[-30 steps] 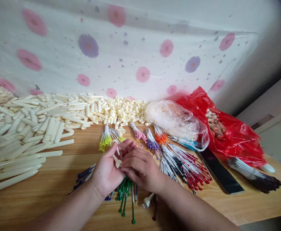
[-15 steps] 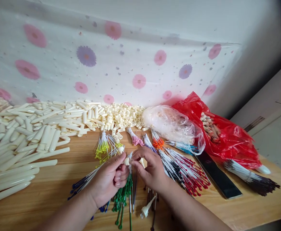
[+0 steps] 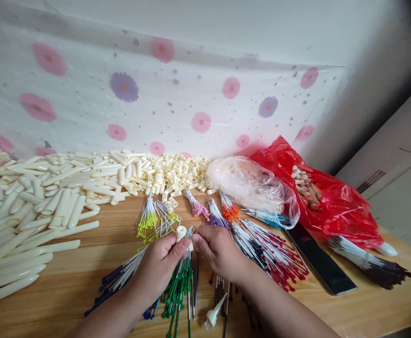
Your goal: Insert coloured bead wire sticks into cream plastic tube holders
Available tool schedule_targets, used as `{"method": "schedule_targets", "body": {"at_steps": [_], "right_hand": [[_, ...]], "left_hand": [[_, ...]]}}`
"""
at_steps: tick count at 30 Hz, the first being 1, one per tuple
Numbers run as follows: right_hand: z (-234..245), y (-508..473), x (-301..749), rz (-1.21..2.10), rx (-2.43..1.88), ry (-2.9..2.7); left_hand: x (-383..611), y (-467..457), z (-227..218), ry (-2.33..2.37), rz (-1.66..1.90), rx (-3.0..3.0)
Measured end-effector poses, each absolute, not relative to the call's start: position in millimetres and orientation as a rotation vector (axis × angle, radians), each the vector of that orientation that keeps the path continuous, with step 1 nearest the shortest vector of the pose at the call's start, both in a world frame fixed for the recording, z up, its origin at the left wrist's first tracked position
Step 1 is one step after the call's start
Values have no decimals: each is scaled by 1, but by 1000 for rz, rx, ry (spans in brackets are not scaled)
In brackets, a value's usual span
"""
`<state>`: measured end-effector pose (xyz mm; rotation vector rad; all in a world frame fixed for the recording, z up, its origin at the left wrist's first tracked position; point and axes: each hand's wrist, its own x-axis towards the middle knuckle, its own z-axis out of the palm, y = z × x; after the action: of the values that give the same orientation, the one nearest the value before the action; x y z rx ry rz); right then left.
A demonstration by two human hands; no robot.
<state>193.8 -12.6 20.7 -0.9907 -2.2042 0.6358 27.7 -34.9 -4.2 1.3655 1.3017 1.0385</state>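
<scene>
My left hand (image 3: 161, 265) is closed, thumb over the fingers, around a small cream plastic part whose round, hollow-looking end (image 3: 181, 232) sticks up above the fist. Close beside it, my right hand (image 3: 221, 251) is closed too, its thumb pressed against the curled finger. A bit of cream plastic (image 3: 190, 245) shows between the two hands, touching the right thumb tip. Most of what the fingers grip is hidden. Beneath the hands lie white sticks with green tips (image 3: 179, 291). A cream cone-shaped piece with a clear end (image 3: 215, 312) lies below my right hand.
Cream tubes (image 3: 64, 206) and slotted cream caps (image 3: 180, 171) are heaped along the back and left. Bundles of sticks with red tips (image 3: 283, 263) and yellow tips (image 3: 147, 218) lie around. A black strip (image 3: 321, 258), clear bag (image 3: 247, 180) and red bag (image 3: 342, 202) are rightward.
Both hands have turned and closed more tightly, drawing together. The cream part in my left hand now points its round end upward. The view has shifted slightly.
</scene>
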Motion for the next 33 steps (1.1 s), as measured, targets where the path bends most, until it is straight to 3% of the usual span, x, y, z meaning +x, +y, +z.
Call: {"method": "schedule_targets", "body": {"at_steps": [33], "right_hand": [[13,-14,190,645,-911,-2090]], "left_hand": [[30,-36,2,1312,1084,1303]]}}
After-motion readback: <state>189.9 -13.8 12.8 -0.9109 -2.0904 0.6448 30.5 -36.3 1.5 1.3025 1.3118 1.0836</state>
